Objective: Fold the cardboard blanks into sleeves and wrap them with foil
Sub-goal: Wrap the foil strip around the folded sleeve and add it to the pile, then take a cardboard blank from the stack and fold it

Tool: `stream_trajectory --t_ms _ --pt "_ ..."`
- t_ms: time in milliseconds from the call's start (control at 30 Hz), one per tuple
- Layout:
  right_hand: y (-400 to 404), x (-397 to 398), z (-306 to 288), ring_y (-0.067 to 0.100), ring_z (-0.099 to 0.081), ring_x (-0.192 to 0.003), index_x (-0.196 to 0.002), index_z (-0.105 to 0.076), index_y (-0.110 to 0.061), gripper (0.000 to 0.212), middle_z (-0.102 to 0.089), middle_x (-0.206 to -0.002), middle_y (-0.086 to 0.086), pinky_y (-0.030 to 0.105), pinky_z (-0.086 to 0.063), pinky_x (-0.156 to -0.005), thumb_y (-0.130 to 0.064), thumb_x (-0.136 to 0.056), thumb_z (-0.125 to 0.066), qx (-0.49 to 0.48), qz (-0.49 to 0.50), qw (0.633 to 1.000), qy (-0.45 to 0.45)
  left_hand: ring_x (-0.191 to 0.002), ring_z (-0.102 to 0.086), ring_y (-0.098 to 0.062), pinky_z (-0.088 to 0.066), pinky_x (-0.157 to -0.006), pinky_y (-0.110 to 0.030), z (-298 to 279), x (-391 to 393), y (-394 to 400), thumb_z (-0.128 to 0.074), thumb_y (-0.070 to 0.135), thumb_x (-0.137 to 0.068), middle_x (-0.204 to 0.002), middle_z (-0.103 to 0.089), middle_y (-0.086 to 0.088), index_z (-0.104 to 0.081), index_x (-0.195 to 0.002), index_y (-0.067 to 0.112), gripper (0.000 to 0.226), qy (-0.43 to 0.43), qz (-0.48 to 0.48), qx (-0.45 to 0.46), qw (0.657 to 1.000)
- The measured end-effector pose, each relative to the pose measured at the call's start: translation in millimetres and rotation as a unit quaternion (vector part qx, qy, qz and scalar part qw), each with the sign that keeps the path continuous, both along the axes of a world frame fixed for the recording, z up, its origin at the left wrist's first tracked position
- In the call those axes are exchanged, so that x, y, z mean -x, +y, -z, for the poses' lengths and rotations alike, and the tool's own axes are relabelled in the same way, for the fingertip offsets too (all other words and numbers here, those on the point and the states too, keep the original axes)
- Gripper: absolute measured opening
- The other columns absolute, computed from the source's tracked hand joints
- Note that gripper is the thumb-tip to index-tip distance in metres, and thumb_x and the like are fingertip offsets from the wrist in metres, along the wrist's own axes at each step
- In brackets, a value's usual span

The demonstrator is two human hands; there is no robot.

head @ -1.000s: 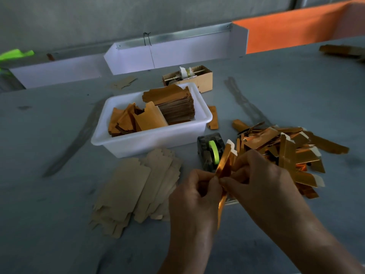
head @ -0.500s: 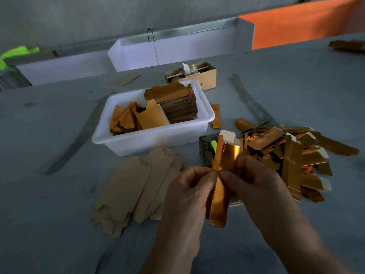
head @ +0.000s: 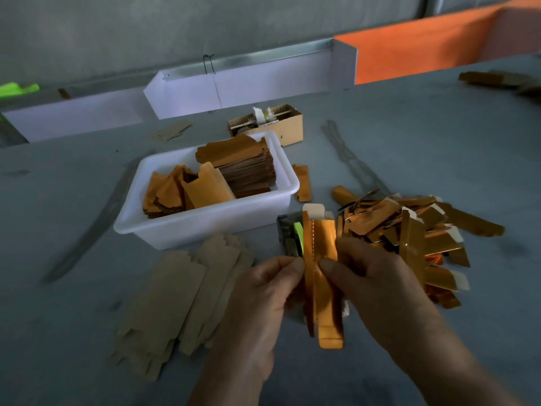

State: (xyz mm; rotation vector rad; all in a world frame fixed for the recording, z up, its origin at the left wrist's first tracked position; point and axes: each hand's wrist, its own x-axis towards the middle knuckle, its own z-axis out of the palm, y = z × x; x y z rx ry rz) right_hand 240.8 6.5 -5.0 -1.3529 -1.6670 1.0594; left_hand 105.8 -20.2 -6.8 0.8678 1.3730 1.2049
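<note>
Both hands hold 1 sleeve [head: 319, 273] upright above the table [head: 409, 136], in front of the tape dispenser [head: 289, 235]. The left hand [head: 257, 306] pinches the left edge of the sleeve with thumb and finger, and the right hand [head: 377, 291] pinches the right side, thumb on the foil face; the other fingers are behind the sleeve and I cannot tell how they lie. The sleeve is already gold on the side we see, with a white cardboard flap at its top and a dotted fold line running along its length. I judge the step in hand is to close the foil neatly around the folded card. To do it well, the thumbs should press along the dotted line from the middle toward the 2 ends, so that the foil lies flat and no wrinkle stays. The grip should be light, because thin foil probably creases and tears easily at a sharp corner. The edges of the card must meet straight before pressing. When it is closed, the sleeve belongs with the pile [head: 409, 230] of finished ones on the right. The plain blanks [head: 175, 297] wait on the left, and more stock is in the white tub [head: 205, 227].
</note>
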Motion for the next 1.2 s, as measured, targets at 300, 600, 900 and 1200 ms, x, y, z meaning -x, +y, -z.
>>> stream_trajectory --t_ms 300,600,900,1200 --pt "58 -20 0 0.013 -0.055 -0.056 -0.094 -0.061 -0.010 0.019 -0.058 -0.066 0.000 0.022 -0.039 -0.046 -0.028 -0.092 -0.052 -0.112 0.161 0.955 -0.220 -0.127 -0.042 -0.028 -0.033 -0.107 -0.035 32 88 -8 -0.041 0.051 -0.093 -0.132 -0.052 -0.008 -0.050 -0.128 0.013 0.052 0.690 -0.059 0.152 0.706" --pt "40 17 -13 0.016 -0.052 -0.088 -0.122 -0.059 -0.014 0.035 -0.059 -0.115 0.007 0.012 -0.034 -0.066 -0.023 -0.087 -0.059 -0.172 0.135 0.953 -0.208 -0.128 -0.042 -0.013 -0.042 -0.090 -0.026 39 85 -4 -0.037 0.026 -0.098 -0.137 -0.041 0.005 -0.040 -0.130 0.023 0.032 0.741 0.027 0.165 0.650" --pt "35 82 -14 0.015 -0.055 -0.110 -0.129 -0.052 -0.023 0.039 -0.055 -0.123 -0.003 0.032 -0.050 -0.091 -0.031 -0.091 -0.055 -0.168 0.009 0.970 -0.176 -0.129 -0.045 -0.013 -0.038 -0.096 -0.024 31 85 -3 -0.034 0.024 -0.100 -0.146 -0.040 0.003 -0.033 -0.138 0.021 0.038 0.774 0.051 0.160 0.610" --pt "38 60 1 0.011 -0.058 -0.098 -0.123 -0.056 -0.022 0.032 -0.058 -0.118 -0.003 0.027 -0.052 -0.081 -0.028 -0.092 -0.052 -0.153 0.023 0.973 -0.169 -0.110 -0.060 -0.011 -0.045 -0.081 -0.025 35 81 1 -0.039 0.032 -0.098 -0.118 -0.060 0.007 -0.043 -0.121 0.029 0.024 0.775 -0.020 0.158 0.612"
